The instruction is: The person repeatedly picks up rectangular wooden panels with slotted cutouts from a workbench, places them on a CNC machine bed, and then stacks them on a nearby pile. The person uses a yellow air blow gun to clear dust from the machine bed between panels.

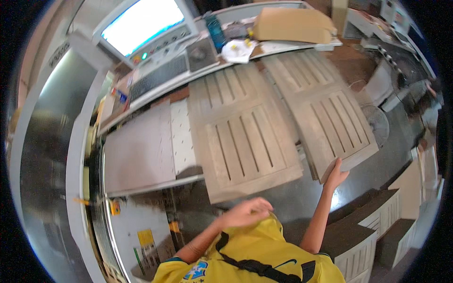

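Note:
Two long wooden slatted panels, like louvred cabinet doors, lie side by side over the bench and jut toward me. My right hand (336, 177) grips the near edge of the right panel (306, 91), with the thumb on top and the fingers out of sight beneath. That panel lies at a slant, and another edge shows below its left side. My left hand (246, 213) hovers before my body, just short of the near edge of the left panel (240, 107). It touches neither panel, and its fingers are loosely bent with nothing visible in them.
A lit monitor (144, 23), a keyboard (159, 75) and a blue bottle (215, 31) stand along the back ledge, near a cardboard piece (295, 26). Pale boards (139, 148) lie at left. Slatted wooden boxes (358, 254) sit at lower right, and a round fan (377, 126) stands beyond.

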`<move>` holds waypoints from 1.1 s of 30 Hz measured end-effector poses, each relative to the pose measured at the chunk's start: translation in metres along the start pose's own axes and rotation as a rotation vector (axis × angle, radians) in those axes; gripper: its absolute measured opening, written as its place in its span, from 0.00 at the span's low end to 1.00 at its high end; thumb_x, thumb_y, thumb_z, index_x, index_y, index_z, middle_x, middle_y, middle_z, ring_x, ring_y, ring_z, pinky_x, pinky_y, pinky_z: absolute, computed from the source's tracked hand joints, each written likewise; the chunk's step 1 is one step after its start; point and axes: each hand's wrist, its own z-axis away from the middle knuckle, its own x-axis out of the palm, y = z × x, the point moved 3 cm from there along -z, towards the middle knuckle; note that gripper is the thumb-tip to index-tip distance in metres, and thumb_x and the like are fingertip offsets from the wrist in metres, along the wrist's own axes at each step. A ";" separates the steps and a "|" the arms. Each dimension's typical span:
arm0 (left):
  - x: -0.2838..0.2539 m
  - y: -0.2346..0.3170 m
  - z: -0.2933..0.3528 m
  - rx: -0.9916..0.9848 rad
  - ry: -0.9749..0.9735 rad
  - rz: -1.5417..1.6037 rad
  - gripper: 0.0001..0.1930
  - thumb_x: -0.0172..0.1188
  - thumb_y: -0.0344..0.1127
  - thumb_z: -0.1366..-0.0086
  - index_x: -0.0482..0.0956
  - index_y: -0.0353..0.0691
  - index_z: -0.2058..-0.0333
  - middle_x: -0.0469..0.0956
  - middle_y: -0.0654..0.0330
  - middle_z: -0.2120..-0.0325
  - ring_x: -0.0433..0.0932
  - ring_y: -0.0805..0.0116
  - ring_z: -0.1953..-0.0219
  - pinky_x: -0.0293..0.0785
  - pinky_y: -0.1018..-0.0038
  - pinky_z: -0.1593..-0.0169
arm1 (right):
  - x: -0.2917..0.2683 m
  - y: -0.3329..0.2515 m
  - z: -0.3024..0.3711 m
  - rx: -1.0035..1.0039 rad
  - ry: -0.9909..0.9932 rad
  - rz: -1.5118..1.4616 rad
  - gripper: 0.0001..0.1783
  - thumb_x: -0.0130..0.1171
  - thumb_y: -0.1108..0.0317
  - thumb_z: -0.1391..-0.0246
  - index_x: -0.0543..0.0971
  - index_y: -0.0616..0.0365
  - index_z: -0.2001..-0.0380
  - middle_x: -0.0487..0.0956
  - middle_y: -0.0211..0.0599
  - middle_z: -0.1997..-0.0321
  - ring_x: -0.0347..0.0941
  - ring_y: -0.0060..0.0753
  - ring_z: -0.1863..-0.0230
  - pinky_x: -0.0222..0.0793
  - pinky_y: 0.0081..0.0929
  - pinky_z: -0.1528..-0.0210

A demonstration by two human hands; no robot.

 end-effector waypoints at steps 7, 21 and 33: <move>-0.087 -0.034 0.109 -0.104 1.010 -0.172 0.12 0.61 0.36 0.19 0.83 0.35 0.46 0.86 0.63 0.55 0.83 0.74 0.51 0.82 0.71 0.48 | -0.007 -0.073 0.039 -0.480 0.304 0.979 0.37 0.71 0.55 0.32 0.72 0.70 0.31 0.73 0.63 0.27 0.69 0.55 0.25 0.68 0.47 0.26; -0.122 -0.097 0.058 -0.390 1.257 -0.646 0.34 0.71 0.59 0.35 0.80 0.28 0.52 0.83 0.39 0.56 0.84 0.35 0.52 0.80 0.47 0.48 | 0.081 -0.116 0.153 -0.903 -0.756 0.710 0.27 0.72 0.63 0.41 0.81 0.68 0.43 0.82 0.57 0.42 0.77 0.64 0.40 0.72 0.54 0.34; -0.057 -0.133 0.142 -0.379 1.071 -0.282 0.37 0.75 0.66 0.40 0.78 0.32 0.58 0.84 0.44 0.63 0.84 0.42 0.59 0.79 0.54 0.56 | -0.026 -0.017 0.125 -0.262 -1.044 0.564 0.38 0.77 0.62 0.42 0.71 0.73 0.38 0.77 0.54 0.42 0.75 0.52 0.44 0.72 0.44 0.37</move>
